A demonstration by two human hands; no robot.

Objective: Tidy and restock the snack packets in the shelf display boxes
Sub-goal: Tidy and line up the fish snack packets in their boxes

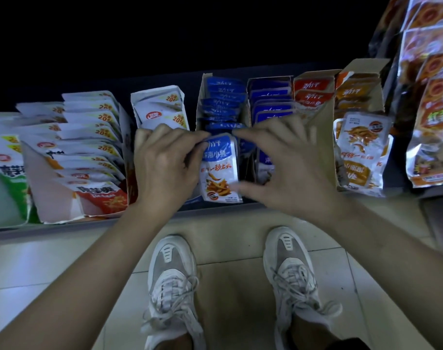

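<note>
Dim shelf (51, 229) of display boxes (201, 102) below us, our left hand (162, 160) pinching blue packet (219, 170) by top corner, our right hand (288, 162) gripping its right edge.

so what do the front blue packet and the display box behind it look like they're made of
blue packet: looks like thin plastic or foil-laminate film with a glossy finish. It catches the light and wrinkles near its sealed edges.
display box: seems to be plain cardboard, matte. Its inner walls are dull, unprinted brown, and the top edges look roughly torn.
</note>
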